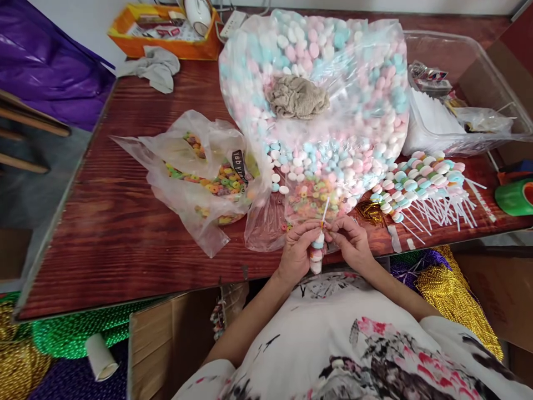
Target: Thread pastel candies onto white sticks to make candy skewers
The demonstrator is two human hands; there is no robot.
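My left hand [296, 250] is closed around a white stick [324, 211] threaded with pastel marshmallows [316, 253], held at the table's near edge. My right hand [352, 239] pinches something small and orange on the stick just above the marshmallows. Right behind my hands lies a big clear bag of pink, blue and white marshmallows [333, 94], with a beige cloth [296, 97] on top. A smaller clear bag of coloured cereal rings [204, 172] lies to the left. Finished marshmallow sticks [420, 180] are piled to the right.
A clear plastic tub [466, 94] with wrappers stands at the back right, an orange tray [166, 33] and grey rag [154, 66] at the back left. A green tape roll [516, 197] sits far right. Gold, green and purple bead strands [453, 294] lie below the wooden table [116, 233].
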